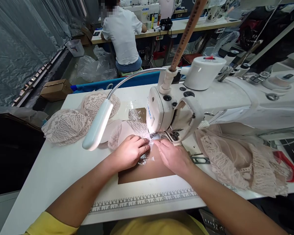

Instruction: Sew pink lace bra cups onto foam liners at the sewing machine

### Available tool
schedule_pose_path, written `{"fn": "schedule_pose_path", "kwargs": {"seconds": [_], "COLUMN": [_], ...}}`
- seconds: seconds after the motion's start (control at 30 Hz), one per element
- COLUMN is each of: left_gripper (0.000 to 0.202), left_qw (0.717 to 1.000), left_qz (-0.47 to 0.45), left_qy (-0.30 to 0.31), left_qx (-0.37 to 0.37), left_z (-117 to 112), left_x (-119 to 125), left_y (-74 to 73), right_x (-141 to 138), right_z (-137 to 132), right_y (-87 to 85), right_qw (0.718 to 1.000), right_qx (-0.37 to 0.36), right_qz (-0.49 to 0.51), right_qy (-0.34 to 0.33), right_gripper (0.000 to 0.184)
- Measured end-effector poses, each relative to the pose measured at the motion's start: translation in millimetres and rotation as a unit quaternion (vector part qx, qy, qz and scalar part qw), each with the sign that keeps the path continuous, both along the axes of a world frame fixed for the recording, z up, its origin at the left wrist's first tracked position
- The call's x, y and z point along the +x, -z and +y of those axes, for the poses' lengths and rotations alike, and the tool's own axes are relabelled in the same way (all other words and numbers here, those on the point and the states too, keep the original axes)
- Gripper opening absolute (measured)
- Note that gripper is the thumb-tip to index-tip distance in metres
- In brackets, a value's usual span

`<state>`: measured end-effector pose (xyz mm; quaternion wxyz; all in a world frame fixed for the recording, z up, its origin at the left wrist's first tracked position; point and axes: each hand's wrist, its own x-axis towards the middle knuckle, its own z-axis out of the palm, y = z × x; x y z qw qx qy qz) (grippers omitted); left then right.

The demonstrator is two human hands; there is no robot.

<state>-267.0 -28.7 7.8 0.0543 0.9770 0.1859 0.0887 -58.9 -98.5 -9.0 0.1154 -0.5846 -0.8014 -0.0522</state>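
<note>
A white sewing machine head (159, 107) stands over the table, its needle area brightly lit. Pale pink lace fabric (137, 126) lies under the presser foot and spreads left over a smooth cup-shaped piece (117, 130). My left hand (131, 152) is closed, its bent fingers pinching the lace just left of the needle. From the right, my right hand (173, 156) pinches the fabric edge close to the presser foot, fingers together. The lace between the fingertips is mostly hidden. Beneath both hands lies a brown sheet (142, 174).
Stacked lace cups (65, 126) lie on the left. A bendable lamp (98, 125) reaches over the table. More lace fabric (231, 160) and red-handled scissors (287, 166) lie to the right. A ruler strip (142, 200) runs along the front edge. A person (122, 36) sits at another table behind.
</note>
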Motion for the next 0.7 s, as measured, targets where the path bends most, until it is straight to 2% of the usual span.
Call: {"fn": "schedule_pose_path", "kwargs": {"seconds": [0.2, 0.4, 0.7], "left_gripper": [0.033, 0.036, 0.038], "left_qw": [1.0, 1.0, 1.0], "left_qz": [-0.001, 0.002, -0.006], "left_qy": [0.0, -0.008, -0.031], "left_qx": [-0.018, -0.002, -0.002], "left_z": [-1.0, 0.7, 7.9], "left_x": [-0.1, -1.1, -1.1], "left_y": [-2.6, -1.0, 4.0], "right_x": [0.7, -0.6, -5.2], "right_z": [-0.5, -1.7, 0.6], "right_y": [-6.2, -10.1, -6.1], "right_qw": [0.997, 0.996, 0.999], "right_qx": [-0.012, -0.006, -0.029], "right_qz": [0.028, 0.033, 0.012], "right_qy": [-0.067, -0.083, -0.036], "right_gripper": [0.034, 0.033, 0.043]}}
